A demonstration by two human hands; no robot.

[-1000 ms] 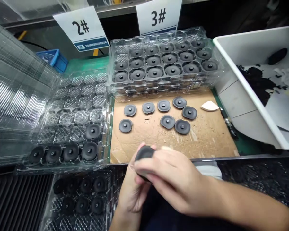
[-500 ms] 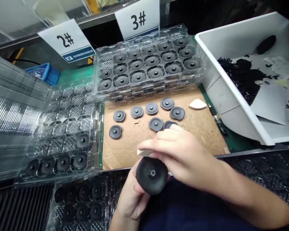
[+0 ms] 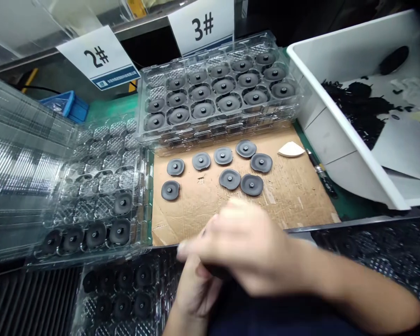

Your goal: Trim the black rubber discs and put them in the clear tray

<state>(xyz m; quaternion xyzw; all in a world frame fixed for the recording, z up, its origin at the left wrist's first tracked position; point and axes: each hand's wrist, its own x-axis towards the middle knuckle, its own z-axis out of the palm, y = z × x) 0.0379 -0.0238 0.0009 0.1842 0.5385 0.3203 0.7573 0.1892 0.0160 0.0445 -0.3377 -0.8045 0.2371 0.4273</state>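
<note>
My left hand [image 3: 196, 289] is low in the middle of the view, cupping a dark rubber diaphragm disc [image 3: 215, 271], which is mostly hidden behind my fingers. My right hand [image 3: 241, 247] passes above it, blurred by motion, so its contact with the disc cannot be seen clearly. Beyond my hands, several grey discs with central studs, such as this one [image 3: 229, 179], lie on a cardboard sheet [image 3: 210, 210]. A stacked clear plastic tray [image 3: 217, 88] holds rows of similar discs.
A clear tray [image 3: 98, 186] at left holds several dark discs, and another [image 3: 122, 289] sits below it. Signs marked 2# [image 3: 98, 57] and 3# [image 3: 202, 27] stand behind. A white bin [image 3: 350, 116] with black scraps stands at right, beside a white foam wedge [image 3: 291, 150] and a pen-like tool [image 3: 321, 172].
The disc's stud face showed earlier, but my hands now cover most of the disc. My right hand has moved left across it and is blurred. The view has shifted only slightly.
</note>
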